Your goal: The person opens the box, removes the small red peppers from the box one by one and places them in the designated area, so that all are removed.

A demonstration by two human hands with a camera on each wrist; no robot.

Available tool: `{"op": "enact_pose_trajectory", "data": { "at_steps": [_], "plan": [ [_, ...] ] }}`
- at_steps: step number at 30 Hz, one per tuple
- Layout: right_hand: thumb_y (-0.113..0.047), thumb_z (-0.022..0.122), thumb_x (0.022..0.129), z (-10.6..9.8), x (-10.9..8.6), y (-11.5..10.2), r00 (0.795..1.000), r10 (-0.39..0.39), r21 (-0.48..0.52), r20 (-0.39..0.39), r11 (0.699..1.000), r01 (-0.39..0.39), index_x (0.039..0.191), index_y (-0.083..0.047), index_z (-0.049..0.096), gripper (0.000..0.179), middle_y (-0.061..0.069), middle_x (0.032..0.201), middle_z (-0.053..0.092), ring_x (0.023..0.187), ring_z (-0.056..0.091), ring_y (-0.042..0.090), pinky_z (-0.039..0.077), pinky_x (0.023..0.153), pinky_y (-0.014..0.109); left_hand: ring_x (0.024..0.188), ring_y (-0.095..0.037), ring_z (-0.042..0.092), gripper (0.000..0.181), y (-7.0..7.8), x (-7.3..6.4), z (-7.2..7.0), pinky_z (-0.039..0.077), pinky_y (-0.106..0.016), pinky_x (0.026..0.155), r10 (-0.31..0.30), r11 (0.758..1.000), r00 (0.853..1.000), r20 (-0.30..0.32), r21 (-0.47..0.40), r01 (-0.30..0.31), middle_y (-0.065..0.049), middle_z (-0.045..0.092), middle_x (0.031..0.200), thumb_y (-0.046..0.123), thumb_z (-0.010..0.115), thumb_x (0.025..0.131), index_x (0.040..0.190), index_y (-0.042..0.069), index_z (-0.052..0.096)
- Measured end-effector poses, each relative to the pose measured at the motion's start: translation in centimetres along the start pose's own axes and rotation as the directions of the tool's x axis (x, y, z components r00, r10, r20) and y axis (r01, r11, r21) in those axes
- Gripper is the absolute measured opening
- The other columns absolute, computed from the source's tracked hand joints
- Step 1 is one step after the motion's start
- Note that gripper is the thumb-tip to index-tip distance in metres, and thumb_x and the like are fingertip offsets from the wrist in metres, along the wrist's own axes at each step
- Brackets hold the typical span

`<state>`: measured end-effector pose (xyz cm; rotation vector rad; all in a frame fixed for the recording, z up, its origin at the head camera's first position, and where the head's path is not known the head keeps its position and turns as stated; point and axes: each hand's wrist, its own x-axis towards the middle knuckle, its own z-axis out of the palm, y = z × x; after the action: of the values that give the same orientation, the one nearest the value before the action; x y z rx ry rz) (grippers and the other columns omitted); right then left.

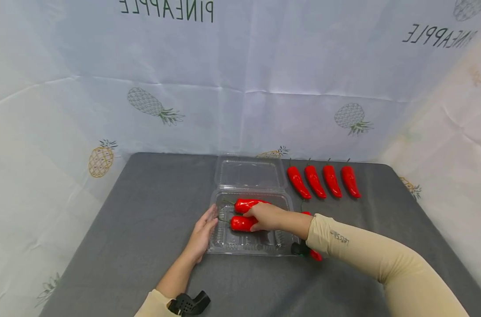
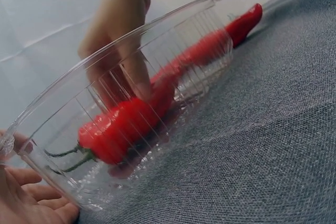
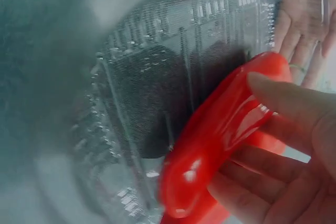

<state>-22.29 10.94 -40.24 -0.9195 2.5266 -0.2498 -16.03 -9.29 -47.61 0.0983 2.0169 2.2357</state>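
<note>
My right hand [image 1: 266,216] reaches into a clear plastic clamshell container [image 1: 248,254] and pinches a red chili pepper [image 1: 240,223] between thumb and fingers. In the right wrist view that pepper [image 3: 220,124] lies slanted, thumb on its upper side and fingers underneath. A second red pepper [image 1: 246,204] lies just behind it in the container, stem also to the left. My left hand [image 1: 202,231] rests along the container's left wall. Its fingers [image 2: 39,195] look fairly straight against the plastic in the left wrist view. My right hand hides the tips of both peppers.
The container's hinged lid [image 1: 250,174] lies folded back behind it. Several red peppers [image 1: 331,180] stand in a row at the back right. Beside the container's right wall, another red pepper [image 1: 315,255] shows partly from under my right forearm. Grey cloth [image 1: 153,220] covers the table.
</note>
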Motion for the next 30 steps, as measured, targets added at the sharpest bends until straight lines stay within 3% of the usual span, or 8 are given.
{"op": "enact_pose_trajectory", "data": {
  "at_steps": [3, 7, 13, 20, 30],
  "plan": [
    [-0.019, 0.071, 0.082, 0.1, 0.0, 0.1, 0.999, -0.037, 0.0, 0.02, 0.999, 0.037, 0.126, -0.008, 0.06, 0.047, 0.006, 0.119, 0.065, 0.109, 0.058, 0.018, 0.046, 0.099, 0.035, 0.143, -0.036, 0.012, 0.053, 0.1, -0.1, -0.1, 0.015, -0.049, 0.116, -0.005, 1.0, 1.0, -0.009, 0.004, 0.005, -0.026, 0.017, 0.152, 0.007, 0.035, 0.098, 0.146, -0.006, 0.018],
    [-0.023, 0.069, 0.083, 0.4, 0.0, 0.0, 0.996, -0.068, -0.016, 0.059, 0.998, 0.069, 0.132, -0.011, 0.054, 0.053, 0.005, 0.119, 0.065, 0.102, 0.058, 0.016, 0.046, 0.1, 0.036, 0.143, -0.034, 0.012, 0.053, 0.0, -0.1, -0.3, 0.015, -0.047, 0.117, -0.019, 1.0, 1.0, -0.012, 0.011, 0.019, -0.024, 0.018, 0.153, 0.007, 0.036, 0.098, 0.146, -0.003, 0.018],
    [-0.027, 0.067, 0.084, 0.7, -0.1, -0.3, 0.993, -0.051, 0.037, 0.103, 0.998, 0.047, 0.139, -0.019, 0.045, 0.06, 0.003, 0.119, 0.065, 0.1, 0.059, 0.015, 0.048, 0.097, 0.036, 0.144, -0.033, 0.011, 0.053, -0.1, 0.0, -0.2, 0.015, -0.045, 0.117, -0.019, 1.0, 1.0, -0.008, -0.003, 0.019, -0.023, 0.016, 0.153, 0.008, 0.036, 0.098, 0.146, -0.004, 0.018],
    [-0.026, 0.062, 0.089, 1.1, -0.2, 0.0, 0.99, -0.08, 0.047, 0.119, 0.996, 0.075, 0.143, -0.018, 0.039, 0.06, 0.005, 0.127, 0.061, 0.106, 0.058, 0.015, 0.046, 0.1, 0.035, 0.143, -0.034, 0.011, 0.053, -0.3, 0.1, 0.0, 0.015, -0.047, 0.117, -0.019, 1.0, 1.0, -0.009, -0.001, 0.019, -0.024, 0.017, 0.153, 0.008, 0.036, 0.097, 0.146, -0.004, 0.018],
    [-0.026, 0.054, 0.093, -0.1, -0.6, -0.1, 0.977, -0.154, 0.1, 0.147, 0.985, 0.141, 0.141, -0.021, 0.041, 0.05, 0.002, 0.115, 0.067, 0.083, 0.056, 0.005, 0.048, 0.095, 0.029, 0.143, -0.036, 0.013, 0.053, -0.1, 0.1, 0.0, 0.015, -0.048, 0.117, -0.009, 1.0, 1.0, -0.011, 0.001, 0.009, -0.026, 0.017, 0.152, 0.007, 0.035, 0.098, 0.146, -0.007, 0.016]
  ]
}}
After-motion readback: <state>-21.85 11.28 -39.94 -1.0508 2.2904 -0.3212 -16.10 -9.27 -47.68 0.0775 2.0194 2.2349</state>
